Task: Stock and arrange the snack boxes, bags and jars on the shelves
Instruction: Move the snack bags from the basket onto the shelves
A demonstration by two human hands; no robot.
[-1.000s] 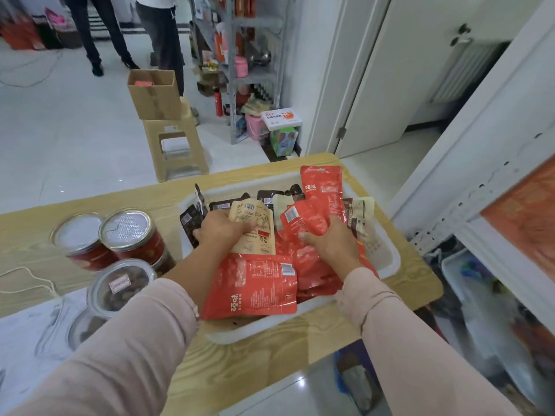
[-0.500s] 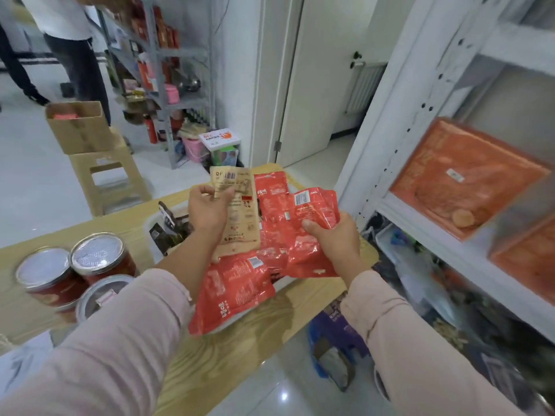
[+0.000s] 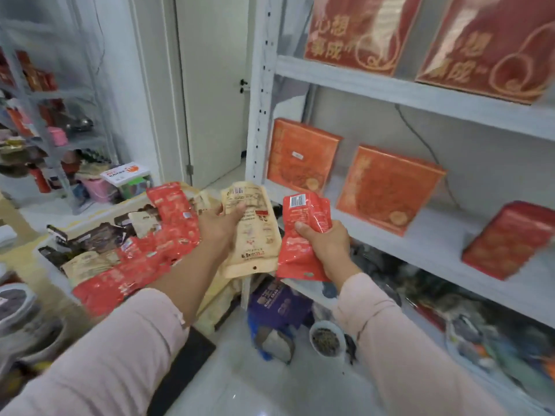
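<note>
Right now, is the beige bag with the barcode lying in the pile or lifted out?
Lifted out. The left hand holds the beige bag in the air, right of the pile, before the shelf.

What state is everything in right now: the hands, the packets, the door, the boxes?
Left hand: grips beige bag, hang hole down.
Right hand: grips red bags, bunched together.
Door: looks shut.
Orange boxes: standing on edge on shelf.
Loose bags: heaped, untidy.
</note>
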